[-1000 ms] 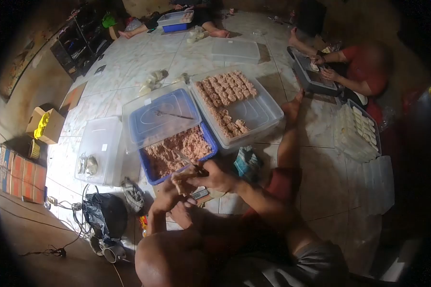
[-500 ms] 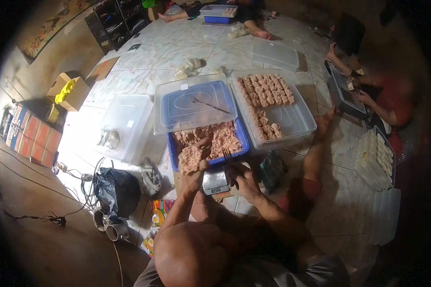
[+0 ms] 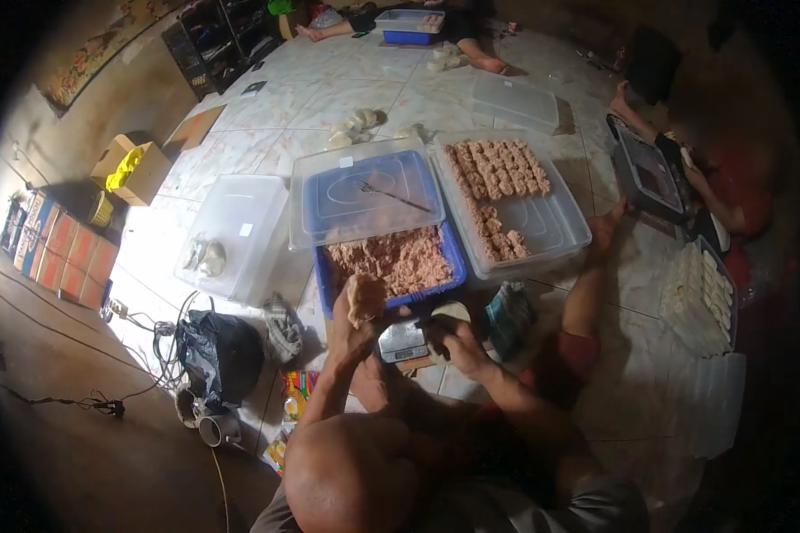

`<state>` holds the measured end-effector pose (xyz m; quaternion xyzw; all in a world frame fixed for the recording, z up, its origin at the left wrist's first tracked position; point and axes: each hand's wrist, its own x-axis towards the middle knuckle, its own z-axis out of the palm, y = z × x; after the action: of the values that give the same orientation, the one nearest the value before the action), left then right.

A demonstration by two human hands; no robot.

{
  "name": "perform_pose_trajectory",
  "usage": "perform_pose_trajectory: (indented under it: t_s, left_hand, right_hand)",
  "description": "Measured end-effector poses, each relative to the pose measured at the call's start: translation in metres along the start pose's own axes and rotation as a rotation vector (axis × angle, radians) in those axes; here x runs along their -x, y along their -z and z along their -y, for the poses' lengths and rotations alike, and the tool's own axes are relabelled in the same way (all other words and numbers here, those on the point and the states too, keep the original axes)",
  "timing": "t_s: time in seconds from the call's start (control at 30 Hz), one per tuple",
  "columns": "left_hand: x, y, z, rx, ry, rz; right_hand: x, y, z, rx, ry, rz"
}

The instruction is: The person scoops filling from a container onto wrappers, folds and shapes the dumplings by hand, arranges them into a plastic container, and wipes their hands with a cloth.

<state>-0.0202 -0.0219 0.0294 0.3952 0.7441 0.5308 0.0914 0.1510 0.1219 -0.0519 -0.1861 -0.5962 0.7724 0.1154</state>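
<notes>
My left hand (image 3: 350, 332) is closed around a lump of pinkish minced filling (image 3: 365, 297), raised over the near edge of a blue tub (image 3: 460, 277). The tub holds more mince (image 3: 409, 261), and a clear lid (image 3: 299, 233) with a second fork (image 3: 391, 194) on it covers its far part. My right hand (image 3: 462, 348) is closed on a dark fork, mostly hidden, beside a pale round wrapper stack (image 3: 453, 311). Between my hands, a small digital scale (image 3: 404, 341) sits on the floor. To the right, portioned mince lumps (image 3: 494, 169) stand in rows in a clear tray (image 3: 542, 233).
An empty-looking clear lid (image 3: 231, 206) lies left, near a black plastic bag (image 3: 219, 351) and cloth (image 3: 281, 330). Mugs (image 3: 215, 431) and cables are at lower left. Another person's hands (image 3: 695, 169) work at right by a dark-rimmed tub (image 3: 647, 182); filled pale pieces (image 3: 708, 280) sit nearby.
My left hand has drawn slightly back and turned, tilting the lump upright. My right hand has lowered the fork from the tub's edge towards the wrappers. The other person's hands at right shifted.
</notes>
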Motion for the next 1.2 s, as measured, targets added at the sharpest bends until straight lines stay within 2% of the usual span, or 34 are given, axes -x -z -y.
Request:
perform_pose_trajectory:
  t_s: [0.03,0.1,0.17,0.2,0.23,0.27,0.3,0.33,0.37,0.43,0.47,0.5,0.53,0.57,0.6,0.63,0.67,0.7,0.77,0.8,0.83,0.9,0.93,0.97,1.03,1.07,1.1,1.17,1.2]
  left_hand:
    - [0.001,0.001,-0.002,0.000,0.001,0.001]
    - [0.002,0.000,-0.006,0.494,0.158,0.085]
    - [0.001,-0.014,0.027,1.039,0.357,0.095]
    - [0.001,-0.018,0.054,0.713,0.241,0.170]
    - [0.000,-0.011,0.036,0.339,0.071,0.223]
    - [0.000,-0.003,0.018,-0.033,-0.102,0.219]
    - [0.001,-0.008,0.018,-0.034,-0.097,0.217]
    - [0.001,-0.011,0.016,0.282,0.093,0.090]
    - [0.003,-0.007,0.014,0.279,0.108,0.070]
    - [0.004,0.000,0.012,0.277,0.133,0.050]
    - [0.004,0.002,0.016,0.389,0.229,0.086]
    - [0.002,0.004,0.014,0.502,0.318,0.122]
    - [0.004,0.003,0.001,0.458,0.193,0.069]
    - [0.004,-0.003,0.001,0.458,0.189,0.069]
    - [0.003,-0.010,0.005,0.506,0.101,0.063]
    - [0.003,-0.015,0.003,0.555,0.015,0.057]
    - [0.007,-0.018,0.000,0.407,-0.074,0.061]
    - [0.009,-0.020,-0.005,0.260,-0.163,0.053]
    - [0.013,-0.038,0.026,0.192,0.089,-0.030]
    - [0.010,-0.033,0.006,0.327,0.082,-0.080]
    - [0.005,-0.024,0.002,0.323,0.084,-0.082]
    - [0.005,0.000,0.005,0.419,0.099,0.261]
    - [0.006,0.006,0.011,0.451,0.130,0.287]
    - [0.008,0.005,0.011,0.452,0.131,0.285]
    - [0.007,-0.002,-0.002,0.407,0.056,-0.053]
    - [0.004,-0.004,-0.005,0.417,0.028,-0.073]
    - [0.002,-0.006,-0.007,0.427,-0.001,-0.093]
    - [0.009,-0.009,-0.010,0.321,0.111,0.209]
    - [0.016,-0.020,0.001,0.287,0.119,0.222]
  right_hand:
    - [0.010,-0.004,0.008,-0.083,-0.084,0.117]
    - [0.017,-0.016,0.015,-0.179,-0.098,0.119]
    - [0.017,-0.031,0.024,-0.079,0.119,0.091]
    - [0.010,-0.026,0.005,0.274,0.350,0.007]
    - [0.008,-0.021,0.008,0.273,0.348,0.007]
    - [0.003,-0.011,0.013,0.614,0.438,-0.064]
    - [0.001,-0.004,0.017,0.955,0.523,-0.132]
    - [0.004,0.000,0.024,0.876,0.499,-0.180]
    - [0.006,0.006,0.022,0.874,0.496,-0.175]
    - [0.019,0.012,0.014,0.361,0.251,-0.121]
    - [0.024,0.011,0.009,0.362,0.244,-0.118]
    - [0.028,0.010,0.006,0.244,0.129,-0.046]
    - [0.031,0.008,0.004,0.127,0.016,0.025]
    - [0.034,0.005,0.001,0.007,-0.095,0.096]
    - [0.032,-0.007,-0.002,-0.058,-0.031,0.084]
    - [0.029,-0.021,0.002,0.021,0.070,0.045]
    - [0.018,-0.030,-0.017,0.214,0.262,-0.044]
    - [0.014,-0.030,-0.022,0.310,0.360,-0.082]
    - [0.012,-0.031,-0.009,0.608,0.586,-0.212]
    - [0.012,-0.029,0.001,0.807,0.715,-0.292]
    - [0.016,-0.024,-0.001,0.562,0.288,-0.193]
    - [0.025,-0.022,0.005,0.214,0.294,-0.190]
    - [0.033,-0.022,0.003,0.127,0.240,-0.213]
    - [0.038,-0.019,0.001,0.128,0.239,-0.211]
    - [0.043,-0.010,0.002,0.119,0.086,-0.047]
    - [0.041,-0.007,0.003,0.117,0.016,0.035]
    - [0.039,-0.010,0.004,0.121,0.022,0.033]
    - [0.034,-0.029,0.004,0.306,0.210,-0.007]
    - [0.019,-0.039,0.003,0.348,0.505,-0.066]
